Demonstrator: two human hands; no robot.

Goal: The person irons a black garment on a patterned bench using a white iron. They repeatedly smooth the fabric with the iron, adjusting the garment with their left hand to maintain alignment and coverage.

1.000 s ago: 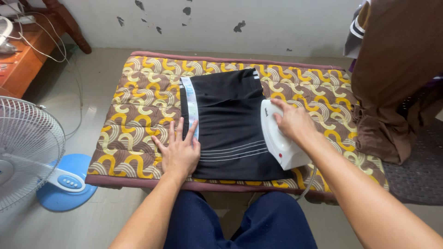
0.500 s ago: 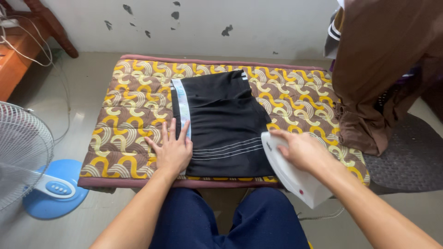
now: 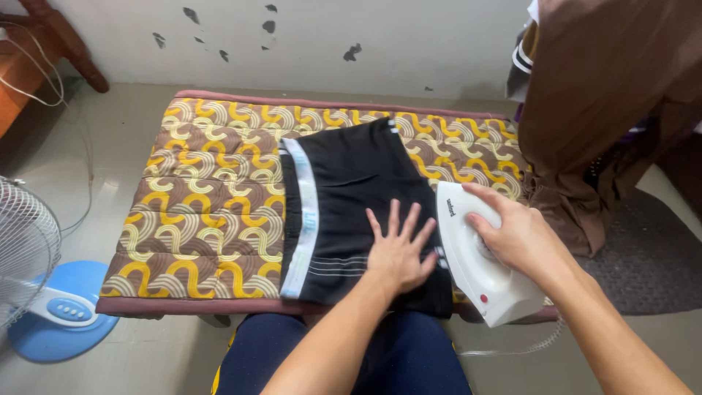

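Fingers spread flat, my left hand [image 3: 398, 252] presses the black shorts [image 3: 358, 197], which lie on the patterned ironing mat [image 3: 205, 197] with their white waistband [image 3: 303, 212] to the left. Just right of it, my right hand [image 3: 512, 234] grips the white iron [image 3: 475, 256] at the shorts' right edge.

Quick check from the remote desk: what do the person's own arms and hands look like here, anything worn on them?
Both forearms are bare, with no sleeves in view. The left hand and the right hand wear no gloves, and no rings, watch or bracelets show on either. Fingernails look short and unpainted. The only clothing visible is dark navy trousers on the lap below.
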